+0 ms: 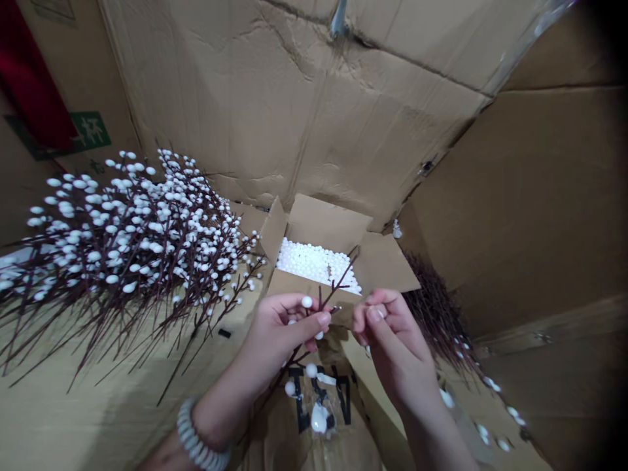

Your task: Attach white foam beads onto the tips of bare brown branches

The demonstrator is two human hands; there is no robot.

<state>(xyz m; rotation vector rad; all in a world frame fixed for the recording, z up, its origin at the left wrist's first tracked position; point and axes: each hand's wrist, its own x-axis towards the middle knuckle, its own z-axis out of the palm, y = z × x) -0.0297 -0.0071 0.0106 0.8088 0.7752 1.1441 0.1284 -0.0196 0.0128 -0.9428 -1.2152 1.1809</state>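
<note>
My left hand (282,333) is closed around a thin dark-brown artificial branch (338,278) that carries a few white foam beads. My right hand (387,340) is pinched shut just to its right, fingertips close to a bare twig tip; whatever it pinches is too small to make out. Both hands hover in front of a small open cardboard box (318,226) filled with white foam beads (314,261).
A large pile of finished beaded branches (122,235) lies to the left on cardboard. A bundle of bare dark branches (436,314) lies at the right. Cardboard sheets (304,98) cover the surroundings. A plastic bag of beads (318,412) rests below my hands.
</note>
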